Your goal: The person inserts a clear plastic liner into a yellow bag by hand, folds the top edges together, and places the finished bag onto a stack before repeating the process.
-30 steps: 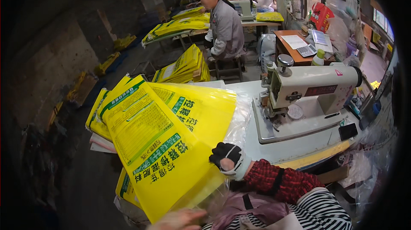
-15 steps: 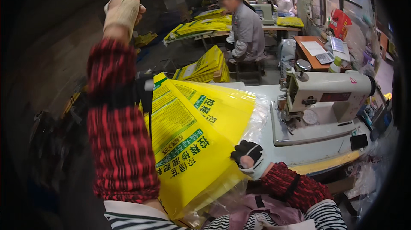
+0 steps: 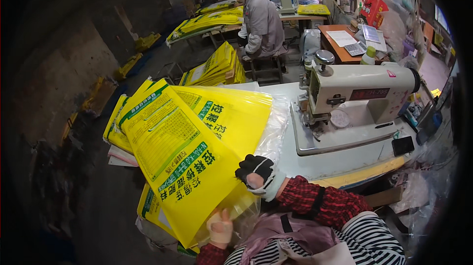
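Observation:
A yellow printed plastic bag [image 3: 172,151] lies slanted across the front of the table, its lower edge toward me. Clear plastic liner [image 3: 242,211] sticks out at that edge. My right hand [image 3: 256,177], in a black and grey glove with bare fingertips, is closed on the bag's right edge. Low in the picture, my left hand [image 3: 220,225], with a pale wrap round it, lies at the lower edge beside the liner. Its visible fingers are extended and apart. Under the top bag, more yellow bags [image 3: 246,117] fan out to the right.
A white sewing machine [image 3: 364,92] stands on the white table [image 3: 290,166] at right. Beyond, a person in grey [image 3: 261,23] sits by stacked yellow bags [image 3: 217,65]. A brown desk [image 3: 335,35] holds papers and a calculator [image 3: 355,48]. A black phone-like object [image 3: 403,145] lies near the table edge.
My left hand has come down from high at the left to the bag's lower edge. The view has shifted, and my right hand stays at the bag's right edge.

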`<state>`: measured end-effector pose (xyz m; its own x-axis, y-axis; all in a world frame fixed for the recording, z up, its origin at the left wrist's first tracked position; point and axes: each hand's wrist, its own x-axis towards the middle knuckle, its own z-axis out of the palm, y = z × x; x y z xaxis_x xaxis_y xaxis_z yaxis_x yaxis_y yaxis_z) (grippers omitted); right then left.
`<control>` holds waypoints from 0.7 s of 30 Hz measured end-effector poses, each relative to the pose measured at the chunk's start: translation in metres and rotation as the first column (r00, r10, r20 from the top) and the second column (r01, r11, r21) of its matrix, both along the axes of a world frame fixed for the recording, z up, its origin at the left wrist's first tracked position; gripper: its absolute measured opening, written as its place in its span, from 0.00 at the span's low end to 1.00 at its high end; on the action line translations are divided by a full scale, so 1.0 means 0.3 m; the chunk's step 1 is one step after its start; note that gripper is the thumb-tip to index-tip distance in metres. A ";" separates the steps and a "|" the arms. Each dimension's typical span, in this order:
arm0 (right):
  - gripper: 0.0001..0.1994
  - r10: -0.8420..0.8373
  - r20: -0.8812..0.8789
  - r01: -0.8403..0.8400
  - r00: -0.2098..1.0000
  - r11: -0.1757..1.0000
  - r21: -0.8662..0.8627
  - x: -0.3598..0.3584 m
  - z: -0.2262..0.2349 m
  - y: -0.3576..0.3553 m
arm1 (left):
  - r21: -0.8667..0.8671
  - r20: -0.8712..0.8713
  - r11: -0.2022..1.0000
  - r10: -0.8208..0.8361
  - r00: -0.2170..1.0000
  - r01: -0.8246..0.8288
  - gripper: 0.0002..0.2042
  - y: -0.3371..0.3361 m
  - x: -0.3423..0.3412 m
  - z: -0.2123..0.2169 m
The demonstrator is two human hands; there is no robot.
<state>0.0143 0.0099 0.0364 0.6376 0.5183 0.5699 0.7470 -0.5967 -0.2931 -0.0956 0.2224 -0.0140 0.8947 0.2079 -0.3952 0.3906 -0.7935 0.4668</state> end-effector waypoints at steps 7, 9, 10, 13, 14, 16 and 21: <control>0.08 -0.056 -0.013 0.057 0.998 0.998 0.041 -0.019 -0.026 -0.061 | -0.453 0.282 0.883 0.271 0.921 -0.121 0.20 0.166 0.038 -0.054; 0.08 -0.038 -0.066 0.037 0.997 0.999 -0.016 -0.025 -0.046 -0.037 | -0.591 0.300 0.793 0.387 0.872 -0.148 0.20 0.191 0.069 -0.040; 0.09 -0.009 -0.057 0.009 0.998 1.000 -0.001 -0.028 -0.053 -0.024 | -0.645 0.300 0.749 0.431 0.851 -0.152 0.20 0.201 0.083 -0.030; 0.09 0.054 -0.005 -0.054 0.999 0.998 0.025 -0.031 -0.064 0.000 | -0.759 0.288 0.634 0.532 0.796 -0.150 0.20 0.228 0.106 0.003; 0.08 0.067 0.005 -0.067 0.998 0.997 0.025 -0.032 -0.065 -0.007 | -0.787 0.281 0.600 0.558 0.780 -0.146 0.19 0.236 0.105 0.011; 0.07 0.004 -0.037 -0.004 0.999 1.000 0.019 -0.034 -0.065 -0.019 | -0.834 0.273 0.536 0.606 0.747 -0.129 0.19 0.265 0.101 0.031; 0.07 0.039 -0.051 -0.038 0.998 0.999 0.028 -0.042 -0.077 -0.022 | -0.928 0.237 0.368 0.704 0.670 -0.059 0.19 0.356 0.085 0.089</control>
